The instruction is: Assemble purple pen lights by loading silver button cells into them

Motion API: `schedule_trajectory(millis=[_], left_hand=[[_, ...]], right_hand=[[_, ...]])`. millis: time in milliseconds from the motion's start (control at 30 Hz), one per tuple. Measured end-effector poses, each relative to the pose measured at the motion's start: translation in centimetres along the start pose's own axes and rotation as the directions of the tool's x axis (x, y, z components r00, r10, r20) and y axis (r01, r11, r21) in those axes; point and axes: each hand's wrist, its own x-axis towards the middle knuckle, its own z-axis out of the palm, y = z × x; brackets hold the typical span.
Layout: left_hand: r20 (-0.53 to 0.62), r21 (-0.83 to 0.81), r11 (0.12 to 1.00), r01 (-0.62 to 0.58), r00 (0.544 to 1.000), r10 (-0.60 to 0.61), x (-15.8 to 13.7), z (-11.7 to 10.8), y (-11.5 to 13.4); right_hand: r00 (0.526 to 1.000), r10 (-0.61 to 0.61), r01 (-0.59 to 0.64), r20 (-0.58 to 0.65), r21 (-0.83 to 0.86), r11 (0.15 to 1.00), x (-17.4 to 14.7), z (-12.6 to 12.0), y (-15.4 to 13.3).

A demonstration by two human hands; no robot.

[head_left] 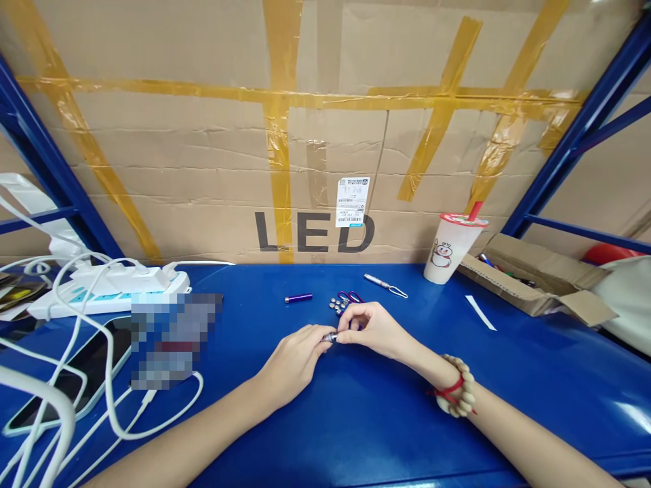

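Observation:
My left hand [298, 359] is closed, pinching one end of a small silvery cylindrical part [330, 337]. The fingertips of my right hand [373, 330] pinch its other end, and the fingers cover much of the part. Just beyond my right fingers lies a cluster of small round silver button cells [334, 303]. A purple cord loop [350, 296] lies beside them, partly hidden by my right hand. To the left of the cells rests a slim purple metal tube [298, 298]. Farther back is a silver penlight-like tube [376, 280] with a pale wrist loop.
A drink cup [447, 254] with a red straw stands at the back right, by an open cardboard box [529, 278]. A paper strip [481, 313] lies before them. At left are a power strip [116, 288], white cables and a phone [84, 369]. Taped cardboard [218, 163] backs the blue table.

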Motion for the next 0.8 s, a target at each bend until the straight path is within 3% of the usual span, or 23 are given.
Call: schedule_trajectory(millis=[233,367,533,600,667,733,800], left_hand=[[-0.002,0.006,0.997,0.074,0.997,-0.074,0.4,0.2,-0.3],[-0.015,0.021,0.994,0.105,0.994,-0.105,0.5,0.0,-0.1],[0.004,0.046,0.993,0.107,0.994,-0.107,0.3,-0.3,0.5],[0.000,0.032,0.993,0.112,0.994,-0.112,0.3,-0.3,0.5],[0.001,0.040,0.993,0.109,0.994,-0.110,0.3,-0.3,0.4],[-0.003,0.073,0.993,0.096,0.995,-0.096,0.3,-0.2,0.3],[-0.003,0.106,0.991,0.086,0.996,-0.086,0.3,0.0,0.1]], right_hand=[[0.996,-0.028,0.015,-0.086,-0.145,0.989,0.4,0.2,0.7],[0.967,-0.206,0.159,-0.150,-0.273,0.949,0.1,-0.2,-0.3],[0.866,-0.438,0.358,-0.242,-0.314,0.880,-0.9,-0.7,-4.0],[0.812,-0.528,0.438,-0.248,-0.340,0.832,-1.6,-0.6,-6.0],[0.721,-0.648,0.543,-0.244,-0.381,0.748,-2.7,-0.5,-8.3],[0.587,-0.773,0.672,-0.241,-0.388,0.631,-4.0,-0.6,-10.5],[0.396,-0.883,0.799,-0.253,-0.379,0.467,-5.2,-0.8,-12.5]])
